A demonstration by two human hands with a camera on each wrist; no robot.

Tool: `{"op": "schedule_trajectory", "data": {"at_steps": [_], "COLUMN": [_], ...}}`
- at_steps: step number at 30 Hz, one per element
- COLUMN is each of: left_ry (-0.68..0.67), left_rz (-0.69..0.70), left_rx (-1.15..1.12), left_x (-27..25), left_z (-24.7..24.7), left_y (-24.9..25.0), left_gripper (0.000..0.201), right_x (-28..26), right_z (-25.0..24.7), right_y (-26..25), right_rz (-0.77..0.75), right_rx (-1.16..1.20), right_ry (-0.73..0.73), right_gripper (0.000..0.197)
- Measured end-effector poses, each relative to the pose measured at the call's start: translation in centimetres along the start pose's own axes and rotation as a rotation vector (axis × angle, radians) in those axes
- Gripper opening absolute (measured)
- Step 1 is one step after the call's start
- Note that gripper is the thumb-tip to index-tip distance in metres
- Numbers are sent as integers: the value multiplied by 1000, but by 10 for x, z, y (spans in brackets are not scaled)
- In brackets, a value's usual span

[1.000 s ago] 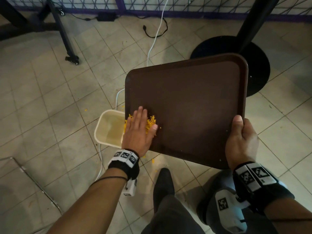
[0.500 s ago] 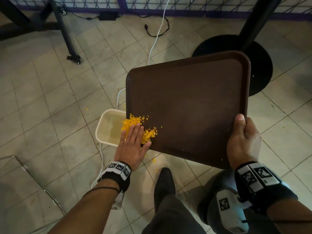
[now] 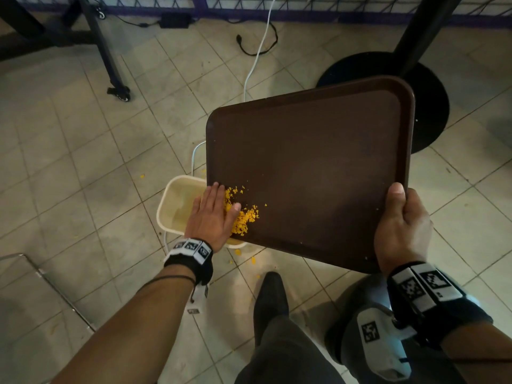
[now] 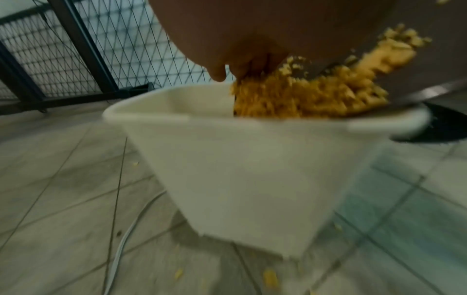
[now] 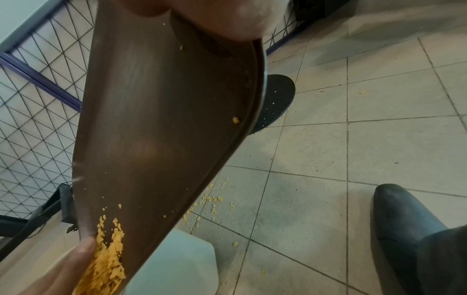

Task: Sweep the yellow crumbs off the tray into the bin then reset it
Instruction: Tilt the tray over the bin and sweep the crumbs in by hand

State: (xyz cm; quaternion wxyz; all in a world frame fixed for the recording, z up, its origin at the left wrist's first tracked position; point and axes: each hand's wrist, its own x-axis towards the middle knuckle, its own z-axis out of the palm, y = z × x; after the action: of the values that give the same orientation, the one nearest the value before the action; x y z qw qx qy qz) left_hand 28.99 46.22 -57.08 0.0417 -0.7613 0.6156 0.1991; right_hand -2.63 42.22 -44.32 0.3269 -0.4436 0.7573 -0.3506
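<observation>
Rigid brown plastic tray (image 3: 318, 173), tilted over cream plastic bin (image 3: 177, 206); right hand (image 3: 401, 231) clamps its near edge. Left hand (image 3: 213, 217), fingers flat, presses loose yellow crumbs (image 3: 243, 217) at the lower-left corner. Crumbs likely scatter easily.

Tray (image 3: 318, 173) overhangs bin (image 3: 177, 206), covering its near corner; far side lies open.
</observation>
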Motion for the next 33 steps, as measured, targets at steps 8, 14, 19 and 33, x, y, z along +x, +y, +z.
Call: {"op": "schedule_trajectory", "data": {"at_steps": [8, 14, 19, 33], "left_ry": [88, 86, -39, -8], "left_rz": [22, 86, -12, 22], "left_rx": [-90, -101, -22, -6], "left_x": [-21, -2, -27, -18], "left_z": [-3, -9, 22, 13], "left_y": [4, 49, 25, 51], "left_gripper": [75, 78, 81, 82], "right_x": [-3, -3, -2, -1], "right_z": [2, 2, 0, 0], "right_y": [4, 1, 0, 3], "right_rz": [1, -13, -2, -1], "right_rx": [-8, 0, 10, 0], "right_ry": [3, 5, -2, 8], "right_gripper": [45, 44, 42, 45]}}
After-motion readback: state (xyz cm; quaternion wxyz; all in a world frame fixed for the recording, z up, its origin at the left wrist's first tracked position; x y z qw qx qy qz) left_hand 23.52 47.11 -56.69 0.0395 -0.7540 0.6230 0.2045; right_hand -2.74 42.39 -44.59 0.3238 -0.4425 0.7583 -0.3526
